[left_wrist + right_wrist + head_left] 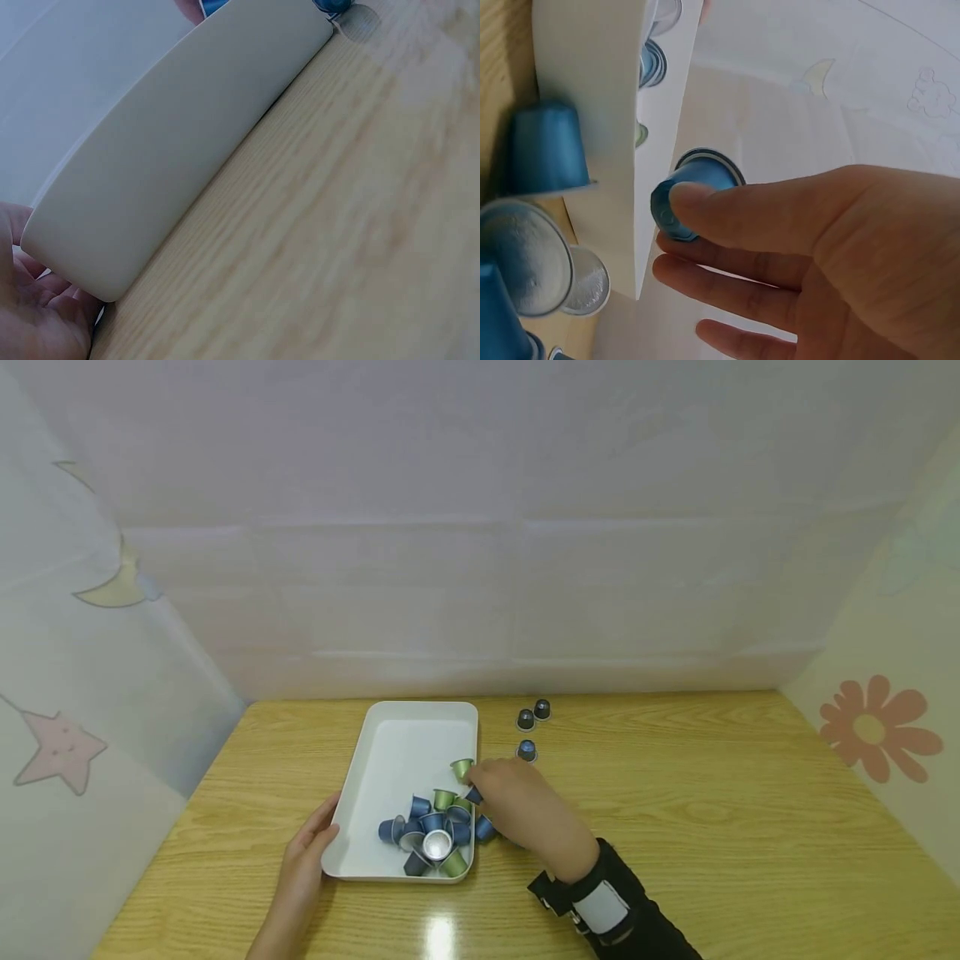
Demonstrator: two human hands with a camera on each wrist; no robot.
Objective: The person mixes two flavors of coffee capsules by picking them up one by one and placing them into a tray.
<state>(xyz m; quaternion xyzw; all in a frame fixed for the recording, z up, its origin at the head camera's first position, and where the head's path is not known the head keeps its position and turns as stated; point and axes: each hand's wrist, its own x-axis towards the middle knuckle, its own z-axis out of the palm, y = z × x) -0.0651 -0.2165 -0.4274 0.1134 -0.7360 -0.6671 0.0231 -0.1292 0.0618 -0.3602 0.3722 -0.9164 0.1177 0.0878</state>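
Note:
My left hand (306, 852) grips the left edge of a white tray (397, 739) near its front corner. In the left wrist view, its thumb and fingers stand about the corner of the tray wall. My right hand (517, 802) is at the tray's right rim and pinches a blue coffee capsule (705, 171) between thumb and fingers, the other fingers loosely extended. Several blue capsules (432, 821) and green capsules (444, 799) lie heaped in the front right part of the tray. One green capsule (461, 769) sits apart, just beyond the heap.
Outside the tray's right wall, blue capsules (549, 146) lie on the wooden table (675, 793), partly hidden by my right hand in the head view. Two dark capsules (526, 719) and a blue-topped one (527, 750) stand farther back. Pale printed sheets (480, 568) enclose the table.

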